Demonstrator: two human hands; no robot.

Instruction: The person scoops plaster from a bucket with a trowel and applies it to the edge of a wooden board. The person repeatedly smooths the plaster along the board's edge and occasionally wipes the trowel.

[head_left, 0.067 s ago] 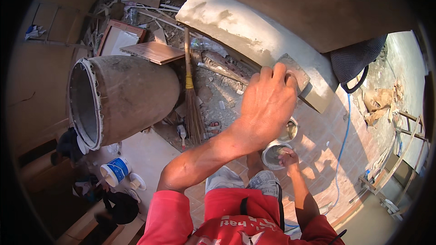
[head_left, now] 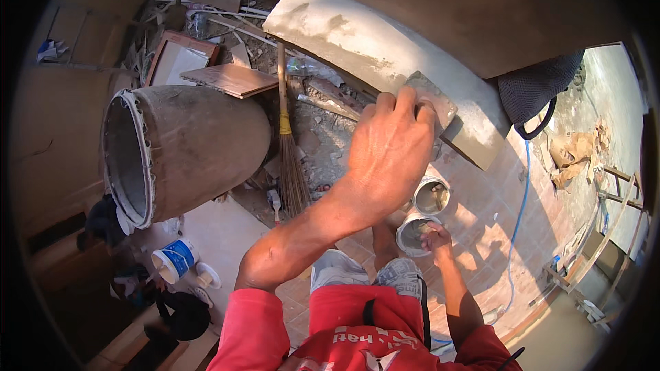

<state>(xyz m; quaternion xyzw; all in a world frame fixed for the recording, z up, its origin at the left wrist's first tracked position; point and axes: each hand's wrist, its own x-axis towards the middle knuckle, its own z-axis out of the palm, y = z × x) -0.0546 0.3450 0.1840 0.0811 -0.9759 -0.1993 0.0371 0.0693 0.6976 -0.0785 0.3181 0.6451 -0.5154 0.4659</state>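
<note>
My left hand [head_left: 388,154] grips a flat, grey, rectangular plastering float [head_left: 436,102] and holds it against the edge of a pale cement ledge [head_left: 371,38]. Damp darker patches mark the ledge's face. The float's handle is hidden under my fingers. Lower down, my right hand [head_left: 436,239] has its fingers curled over the rim of a white bucket [head_left: 411,235] with grey contents. A second round bucket [head_left: 432,196] stands just beyond it, partly behind my left wrist.
A large cement-coated drum [head_left: 199,151] lies at the left. Beside it stand a stick broom [head_left: 292,172] and a brush [head_left: 275,203]; rubble lies behind. A dark woven bag [head_left: 540,89] hangs at the right. A blue hose [head_left: 520,213] crosses the tiles. A blue-white pail [head_left: 175,260] is lower left.
My left hand has slid a little to the left along the ledge with the float, uncovering more of the farther bucket. My right hand stays at the bucket rim.
</note>
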